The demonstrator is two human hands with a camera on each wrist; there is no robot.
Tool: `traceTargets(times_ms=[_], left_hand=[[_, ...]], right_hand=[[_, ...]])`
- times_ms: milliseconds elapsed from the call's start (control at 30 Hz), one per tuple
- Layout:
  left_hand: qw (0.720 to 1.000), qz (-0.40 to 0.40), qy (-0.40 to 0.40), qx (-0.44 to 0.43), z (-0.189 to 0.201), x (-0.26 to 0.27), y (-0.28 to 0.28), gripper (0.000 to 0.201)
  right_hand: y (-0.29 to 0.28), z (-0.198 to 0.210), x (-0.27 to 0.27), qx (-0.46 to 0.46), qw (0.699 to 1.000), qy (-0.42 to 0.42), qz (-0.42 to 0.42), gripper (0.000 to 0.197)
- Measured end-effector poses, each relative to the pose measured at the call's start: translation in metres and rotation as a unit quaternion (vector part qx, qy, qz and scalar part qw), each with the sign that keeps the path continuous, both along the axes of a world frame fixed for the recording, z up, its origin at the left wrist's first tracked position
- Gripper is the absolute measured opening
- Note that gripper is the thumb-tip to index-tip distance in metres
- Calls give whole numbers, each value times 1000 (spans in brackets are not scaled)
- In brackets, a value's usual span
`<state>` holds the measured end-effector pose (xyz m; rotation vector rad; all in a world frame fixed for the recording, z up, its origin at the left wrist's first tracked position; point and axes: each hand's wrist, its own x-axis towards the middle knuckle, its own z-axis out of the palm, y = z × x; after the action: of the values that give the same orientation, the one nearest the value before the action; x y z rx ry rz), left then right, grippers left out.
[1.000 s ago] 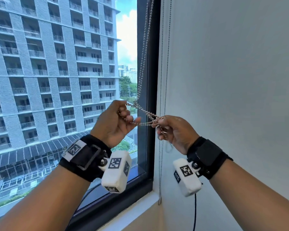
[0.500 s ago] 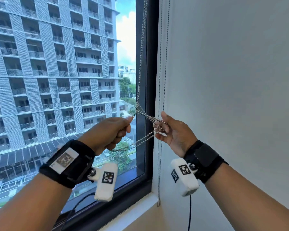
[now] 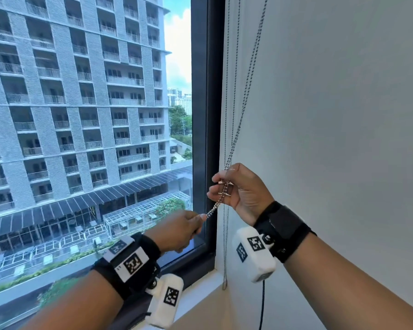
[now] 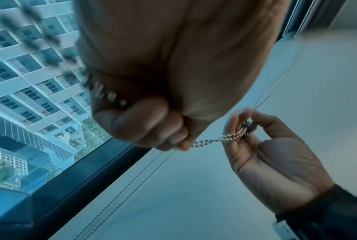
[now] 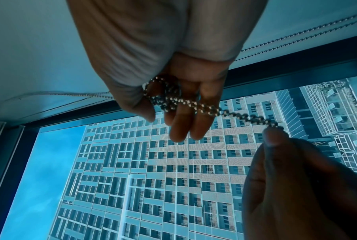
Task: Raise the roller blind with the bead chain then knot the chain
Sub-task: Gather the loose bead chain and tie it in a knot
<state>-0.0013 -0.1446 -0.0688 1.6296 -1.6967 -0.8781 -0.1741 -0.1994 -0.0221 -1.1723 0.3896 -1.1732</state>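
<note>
The bead chain (image 3: 244, 96) hung down the white wall (image 3: 343, 115) just beside the dark window frame (image 3: 200, 103). The right hand (image 3: 242, 190) pinched a small looped tangle of chain between thumb and fingers. From there a doubled length ran toward seven o'clock to the left hand (image 3: 177, 231), whose curled fingers pinched it taut. At six o'clock below the right hand, thinner strands hung to the sill (image 3: 200, 296).

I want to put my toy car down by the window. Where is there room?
The pale sill between the dark window frame and the wall corner looks bare. Higher up is crowded: both hands hold the bead chain.
</note>
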Motion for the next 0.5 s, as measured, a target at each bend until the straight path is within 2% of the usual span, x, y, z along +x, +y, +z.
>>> traceTargets(times_ms=[33,100,133,200,267,333,367,433,467,500], left_hand=[[1000,2,-10,-5,-1,-2,0,38],[994,27,-84,-58,2,-2,0,28],[985,48,-120,-110,6,-3,0,22],[957,76,-138,-244,18,-6,1,11],[918,44,-120,-374,34,-13,7,7],[877,-38,-145,-456,52,-26,17,14],[854,-85,-183,-479,62,-33,19,21],[800,-156,-293,-500,84,-46,15,35],[775,-173,-353,-494,95,-50,8,39],[754,-179,-411,-480,107,-53,1,40]], right_hand=[[1,-2,1,-1,1000,6,-3,15],[4,-8,3,-1,999,37,-19,10],[5,-11,5,-4,998,58,-24,3],[7,-20,9,-24,993,116,-27,19],[7,-28,12,-66,977,199,-44,30],[8,-33,13,-125,955,260,-70,27],[9,-33,12,-161,937,297,-88,28],[9,-31,11,-231,881,393,-127,36],[11,-29,11,-254,857,427,-137,38],[13,-26,12,-273,847,435,-138,35]])
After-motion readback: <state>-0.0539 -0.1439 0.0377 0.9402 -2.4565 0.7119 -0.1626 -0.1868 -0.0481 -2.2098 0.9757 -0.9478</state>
